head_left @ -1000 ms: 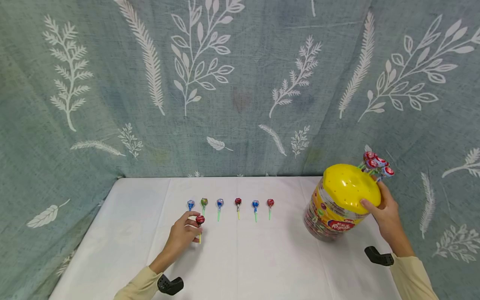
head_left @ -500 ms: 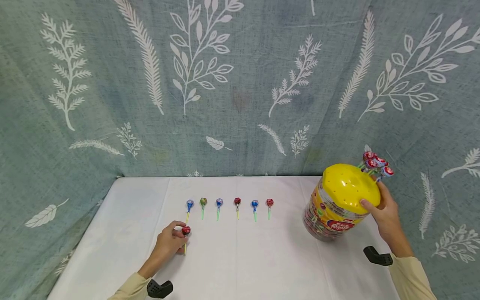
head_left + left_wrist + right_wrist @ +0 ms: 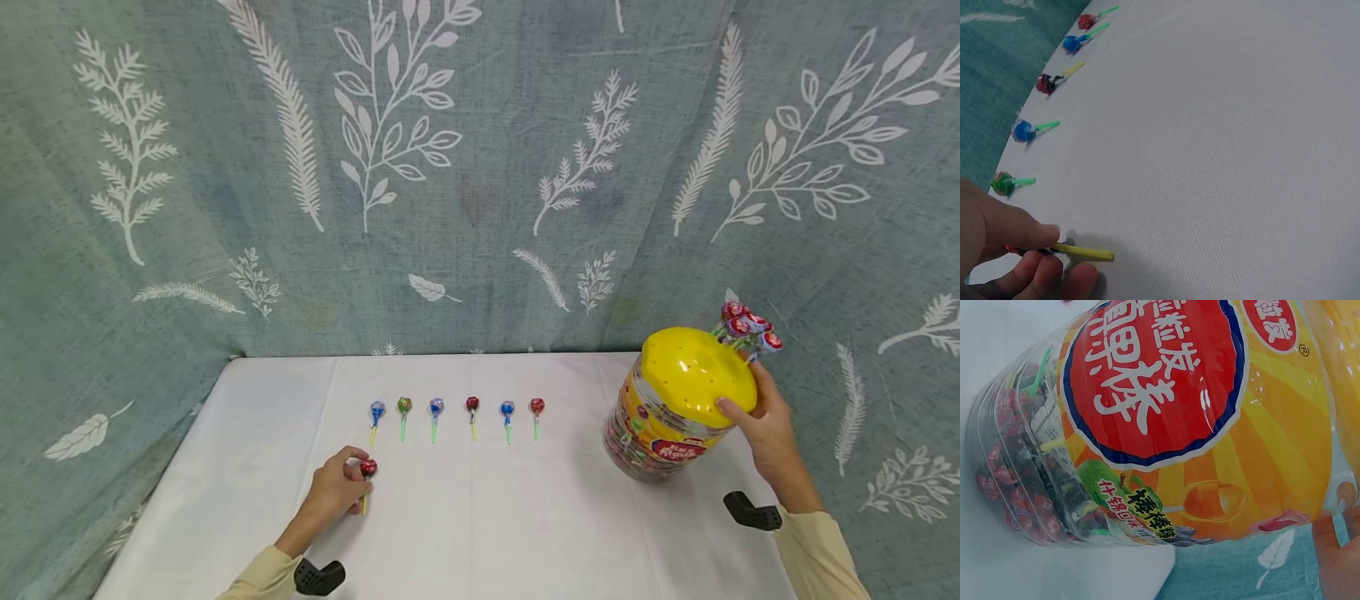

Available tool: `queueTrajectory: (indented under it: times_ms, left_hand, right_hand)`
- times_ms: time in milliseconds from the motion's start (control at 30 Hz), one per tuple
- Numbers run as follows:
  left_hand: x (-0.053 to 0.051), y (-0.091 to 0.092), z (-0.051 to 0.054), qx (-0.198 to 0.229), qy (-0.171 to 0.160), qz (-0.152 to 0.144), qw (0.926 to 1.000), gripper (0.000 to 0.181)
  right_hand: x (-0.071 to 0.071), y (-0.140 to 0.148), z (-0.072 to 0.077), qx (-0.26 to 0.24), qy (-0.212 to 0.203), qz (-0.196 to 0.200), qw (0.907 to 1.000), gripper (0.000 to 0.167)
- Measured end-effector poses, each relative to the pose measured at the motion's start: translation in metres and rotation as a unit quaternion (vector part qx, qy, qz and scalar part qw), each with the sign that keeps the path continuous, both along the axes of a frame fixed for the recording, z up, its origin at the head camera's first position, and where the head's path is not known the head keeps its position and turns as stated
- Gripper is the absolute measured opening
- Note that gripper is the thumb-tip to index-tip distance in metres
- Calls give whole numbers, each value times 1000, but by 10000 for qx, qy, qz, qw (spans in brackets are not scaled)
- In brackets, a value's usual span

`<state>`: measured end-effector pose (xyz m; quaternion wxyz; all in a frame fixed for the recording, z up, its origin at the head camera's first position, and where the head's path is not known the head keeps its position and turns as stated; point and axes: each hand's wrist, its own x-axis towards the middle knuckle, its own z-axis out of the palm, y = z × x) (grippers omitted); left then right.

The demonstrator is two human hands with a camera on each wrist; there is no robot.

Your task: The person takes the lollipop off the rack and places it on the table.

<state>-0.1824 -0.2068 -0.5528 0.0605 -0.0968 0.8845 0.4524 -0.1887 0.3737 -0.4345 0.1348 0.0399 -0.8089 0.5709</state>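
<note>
My left hand (image 3: 335, 486) pinches a red-wrapped lollipop (image 3: 368, 468) between thumb and fingers, just in front of the row's left end. Its yellow stick (image 3: 1088, 252) points out past the fingertips in the left wrist view, where the fingers mostly cover the red head. At the right, my right hand (image 3: 772, 429) grips the edge of the yellow lid (image 3: 693, 371) on a big clear candy jar (image 3: 648, 433), thumb on top. Several red lollipops (image 3: 746, 323) stick up from the lid's back right edge. Through the jar's wall, wrapped candies (image 3: 1019, 487) show at the bottom.
Across the white table (image 3: 480, 525) runs a spaced row of lollipops: blue (image 3: 377, 410), green (image 3: 404, 406), another blue (image 3: 437, 407), dark red (image 3: 472, 404), a third blue (image 3: 507, 408) and red (image 3: 537, 406). A leaf-patterned curtain (image 3: 465, 208) hangs behind the table.
My left hand has drawn back left and nearer the front edge with the red lollipop, uncovering the blue lollipop at the row's left end. My right hand keeps its grip on the jar.
</note>
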Motion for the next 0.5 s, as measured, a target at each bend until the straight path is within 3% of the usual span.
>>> queueTrajectory:
  times_ms: [233, 500]
  left_hand:
    - [-2, -2, 5, -217, 86, 47, 9997, 46]
    - [-6, 5, 26, -127, 353, 60, 9993, 40]
  right_hand:
    - [-1, 0, 0, -22, 88, -17, 10000, 70]
    - [0, 0, 0, 104, -7, -27, 9999, 71]
